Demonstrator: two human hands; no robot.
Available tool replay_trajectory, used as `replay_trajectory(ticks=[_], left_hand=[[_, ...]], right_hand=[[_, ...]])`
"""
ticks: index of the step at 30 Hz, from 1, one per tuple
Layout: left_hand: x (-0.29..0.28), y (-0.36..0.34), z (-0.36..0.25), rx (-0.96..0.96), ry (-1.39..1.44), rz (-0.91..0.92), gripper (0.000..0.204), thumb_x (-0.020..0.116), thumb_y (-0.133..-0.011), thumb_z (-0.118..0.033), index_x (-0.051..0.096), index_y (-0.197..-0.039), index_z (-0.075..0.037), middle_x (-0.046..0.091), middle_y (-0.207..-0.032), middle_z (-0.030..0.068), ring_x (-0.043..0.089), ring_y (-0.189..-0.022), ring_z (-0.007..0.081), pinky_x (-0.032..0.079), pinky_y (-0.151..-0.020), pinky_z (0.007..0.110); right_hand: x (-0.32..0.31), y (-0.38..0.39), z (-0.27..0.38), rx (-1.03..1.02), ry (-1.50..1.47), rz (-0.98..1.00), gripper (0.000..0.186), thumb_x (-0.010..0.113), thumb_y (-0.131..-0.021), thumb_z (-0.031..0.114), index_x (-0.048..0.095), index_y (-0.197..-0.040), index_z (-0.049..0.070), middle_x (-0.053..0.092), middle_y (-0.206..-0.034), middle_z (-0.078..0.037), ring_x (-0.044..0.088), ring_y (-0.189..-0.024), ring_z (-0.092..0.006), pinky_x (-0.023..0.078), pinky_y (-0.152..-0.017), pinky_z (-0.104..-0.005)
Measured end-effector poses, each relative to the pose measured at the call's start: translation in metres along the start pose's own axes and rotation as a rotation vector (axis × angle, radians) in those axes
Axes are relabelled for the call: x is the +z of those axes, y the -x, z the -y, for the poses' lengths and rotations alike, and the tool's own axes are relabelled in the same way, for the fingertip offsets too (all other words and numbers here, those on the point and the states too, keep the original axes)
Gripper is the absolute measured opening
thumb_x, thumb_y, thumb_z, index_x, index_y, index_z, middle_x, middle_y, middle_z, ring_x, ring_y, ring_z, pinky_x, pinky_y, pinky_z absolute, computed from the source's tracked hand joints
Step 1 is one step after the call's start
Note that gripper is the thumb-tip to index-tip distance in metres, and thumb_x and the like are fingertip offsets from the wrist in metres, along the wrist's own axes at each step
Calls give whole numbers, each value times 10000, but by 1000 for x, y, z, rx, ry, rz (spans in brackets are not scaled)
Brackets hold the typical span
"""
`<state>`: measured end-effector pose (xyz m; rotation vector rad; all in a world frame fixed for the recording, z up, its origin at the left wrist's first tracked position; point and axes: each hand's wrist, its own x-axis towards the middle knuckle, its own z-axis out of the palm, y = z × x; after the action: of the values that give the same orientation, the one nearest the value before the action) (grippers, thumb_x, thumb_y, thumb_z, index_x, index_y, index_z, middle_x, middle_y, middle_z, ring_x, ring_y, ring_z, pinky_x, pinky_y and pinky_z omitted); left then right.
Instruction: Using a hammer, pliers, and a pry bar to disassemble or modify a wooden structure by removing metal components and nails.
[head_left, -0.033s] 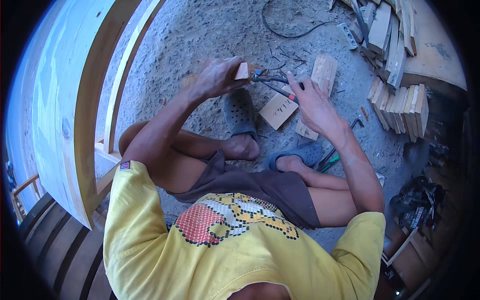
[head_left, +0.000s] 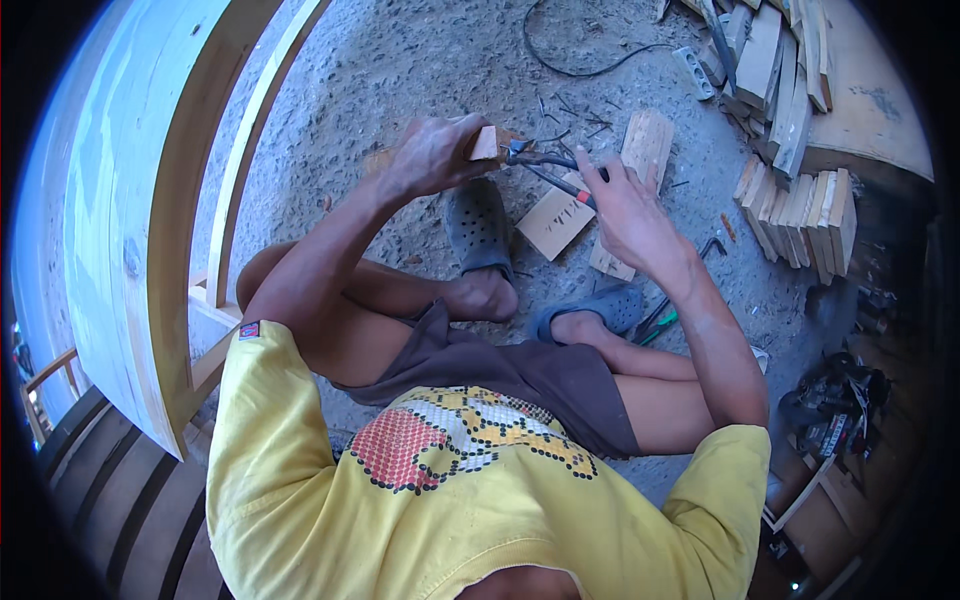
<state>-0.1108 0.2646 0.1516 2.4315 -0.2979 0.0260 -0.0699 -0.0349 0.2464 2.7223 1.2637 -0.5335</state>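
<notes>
My left hand point(head_left: 430, 155) grips a small piece of wood point(head_left: 484, 142) above a grey clog on my foot. Pliers point(head_left: 517, 150) with long dark handles and a bit of red have their jaws at the right end of that piece. My right hand point(head_left: 625, 210) is closed on the handles. Beneath and beside the pliers lie a flat pale board point(head_left: 553, 228), a longer plank point(head_left: 648, 140) and scattered dark nails point(head_left: 567, 104) on the rough concrete floor.
A pale wooden frame with a curved-looking panel point(head_left: 115, 200) stands at my left. A jumbled pile of offcuts point(head_left: 760, 70), a power strip point(head_left: 693, 71) with a black cable, and stacked short boards point(head_left: 800, 225) lie at the right. A dark power tool point(head_left: 835, 405) sits at lower right.
</notes>
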Motion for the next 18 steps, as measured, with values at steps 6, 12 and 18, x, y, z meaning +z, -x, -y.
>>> replay_trajectory(ticks=[6,12,18], left_hand=[[-4,-3,3,37,18,94,495,839,-844,-418,668,-1185,-103,755,-932,158,740,-873,367,561,-752,479],[-15,-11,27,-55,114,19,488,851,-836,-383,678,-1174,-76,767,-952,140,758,-886,319,575,-782,460],[-12,-22,23,-148,31,1,498,867,-809,-334,691,-1194,-72,771,-988,152,753,-908,328,567,-815,465]], right_hand=[[19,-3,-22,60,-177,97,660,582,-873,-28,390,-1504,-20,503,-1266,-293,568,-1192,-499,451,-1018,-631],[51,-12,-52,-253,-606,44,722,609,-907,-16,372,-1585,48,557,-1219,-255,579,-1164,-475,470,-1023,-523],[24,7,-22,-14,-175,-65,848,632,-911,-1,308,-1663,218,514,-1284,-228,510,-1287,-443,347,-1149,-656]])
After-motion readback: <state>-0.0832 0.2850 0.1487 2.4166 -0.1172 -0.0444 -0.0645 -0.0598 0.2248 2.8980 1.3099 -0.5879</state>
